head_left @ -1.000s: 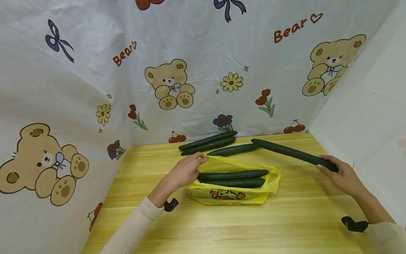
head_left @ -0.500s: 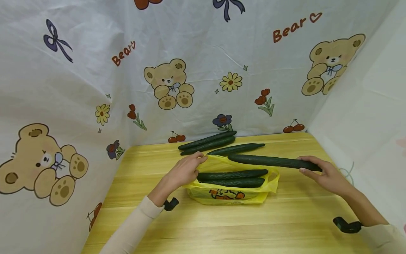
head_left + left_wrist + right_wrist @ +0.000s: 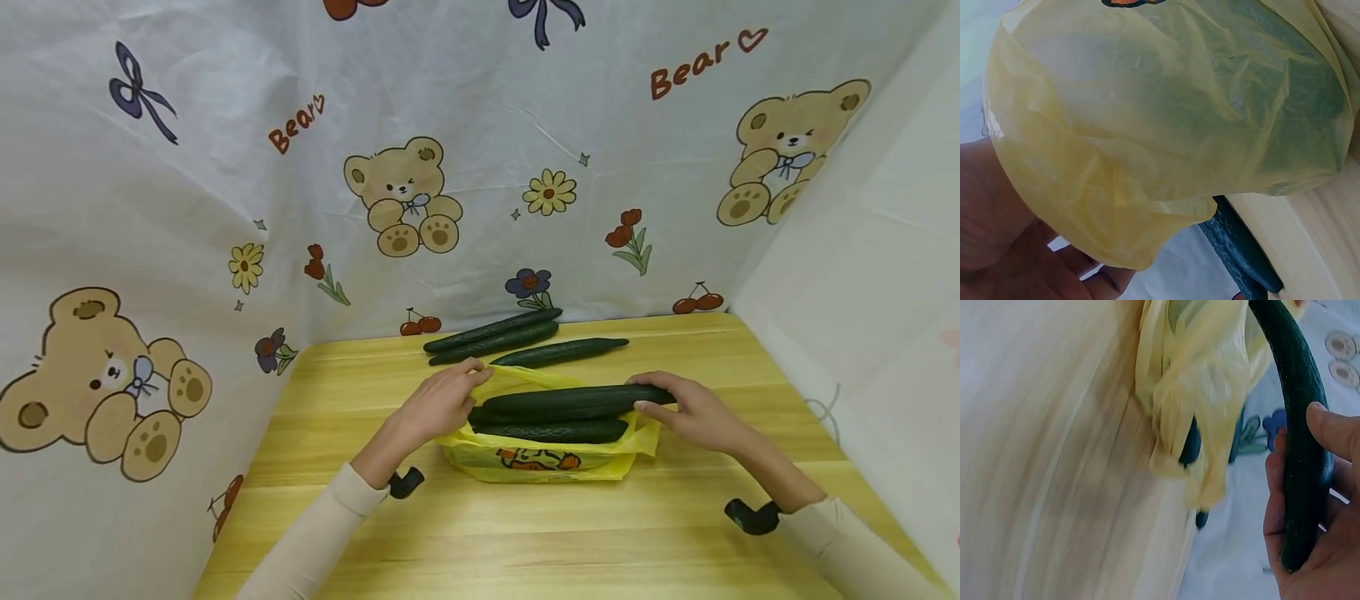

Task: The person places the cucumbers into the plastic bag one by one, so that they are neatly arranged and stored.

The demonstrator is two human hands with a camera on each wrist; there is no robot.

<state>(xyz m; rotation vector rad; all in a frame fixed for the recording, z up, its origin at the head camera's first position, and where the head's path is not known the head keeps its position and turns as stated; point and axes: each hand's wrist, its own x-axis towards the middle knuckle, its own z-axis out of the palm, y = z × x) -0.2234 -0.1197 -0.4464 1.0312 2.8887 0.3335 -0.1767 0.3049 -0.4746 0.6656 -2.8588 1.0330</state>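
My right hand (image 3: 693, 410) grips one end of a dark green cucumber (image 3: 566, 402), its thumb and fingers round it in the right wrist view. The cucumber's far end lies over the mouth of a yellow plastic bag (image 3: 536, 461). Inside the bag another cucumber (image 3: 551, 431) shows below the held one; others there are partly hidden. My left hand (image 3: 438, 402) pinches the bag's rim at its left side and holds the mouth wide. The bag (image 3: 1147, 125) fills most of the left wrist view, with green showing through its film.
Behind the bag, a loose cucumber (image 3: 558, 353) lies on the wooden table (image 3: 525, 542). Two more cucumbers (image 3: 491, 335) lie side by side near the back edge. A white cloth (image 3: 487, 100) printed with bears hangs behind and at the left.
My right hand has moved left with the cucumber, from the table's right side to over the bag's mouth. My left hand has stayed on the bag's rim.
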